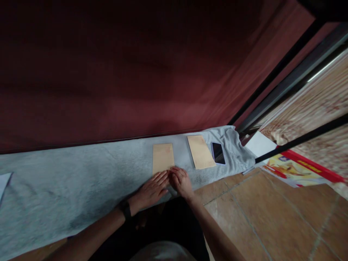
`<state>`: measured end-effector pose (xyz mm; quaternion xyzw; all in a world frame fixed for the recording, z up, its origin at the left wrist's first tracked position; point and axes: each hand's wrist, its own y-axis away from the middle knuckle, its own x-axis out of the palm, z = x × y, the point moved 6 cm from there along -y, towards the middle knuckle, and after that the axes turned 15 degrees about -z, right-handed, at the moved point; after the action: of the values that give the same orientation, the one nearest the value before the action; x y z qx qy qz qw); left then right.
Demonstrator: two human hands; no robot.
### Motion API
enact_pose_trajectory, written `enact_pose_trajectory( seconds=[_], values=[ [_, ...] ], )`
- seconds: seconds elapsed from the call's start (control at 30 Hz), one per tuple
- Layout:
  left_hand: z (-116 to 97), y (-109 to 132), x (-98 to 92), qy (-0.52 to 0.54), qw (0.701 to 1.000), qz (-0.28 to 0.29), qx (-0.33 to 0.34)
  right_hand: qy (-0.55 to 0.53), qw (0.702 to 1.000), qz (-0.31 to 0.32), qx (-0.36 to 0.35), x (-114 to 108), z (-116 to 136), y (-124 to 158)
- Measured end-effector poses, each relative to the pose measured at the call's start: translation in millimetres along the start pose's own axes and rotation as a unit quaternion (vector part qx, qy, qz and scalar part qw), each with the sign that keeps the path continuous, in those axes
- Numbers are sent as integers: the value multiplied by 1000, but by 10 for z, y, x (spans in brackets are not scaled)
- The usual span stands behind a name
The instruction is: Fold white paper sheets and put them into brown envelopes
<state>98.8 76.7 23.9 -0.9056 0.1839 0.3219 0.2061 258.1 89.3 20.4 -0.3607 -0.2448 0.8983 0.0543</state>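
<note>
Both hands rest at the near end of a tan paper envelope (163,156) on the grey cloth. My left hand (153,187), below a dark wristband, lies flat with its fingers stretched over the envelope's lower edge. My right hand (181,181) touches it from the right, its fingers curled at the envelope's lower right corner; whatever may be under them is hidden. To the right lies a second tan envelope (200,152), tilted, with a dark-screened phone (218,153) beside it.
Grey cloth (81,181) covers the long, narrow surface, backed by a dark red panel (122,90). White paper (4,181) lies at the far left. Black bars (277,69), a white sheet (261,145) and a red-yellow box (296,170) are on the right, above floor tiles (266,206).
</note>
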Motion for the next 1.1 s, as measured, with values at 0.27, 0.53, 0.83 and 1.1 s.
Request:
enact_pose_trajectory(
  seconds=[0.27,0.53,0.83,1.1],
  values=[
    [114,213,13,19,996,-61,-54,103,993,47,-45,427,-234,-743],
    [99,203,-71,45,992,-96,-70,133,991,-6,4,546,-277,-921],
    [119,152,-44,-6,989,-123,-88,44,998,28,-17,71,-183,-148],
    [150,97,7,-33,981,-161,-99,42,996,34,-78,-102,259,566]
  ],
)
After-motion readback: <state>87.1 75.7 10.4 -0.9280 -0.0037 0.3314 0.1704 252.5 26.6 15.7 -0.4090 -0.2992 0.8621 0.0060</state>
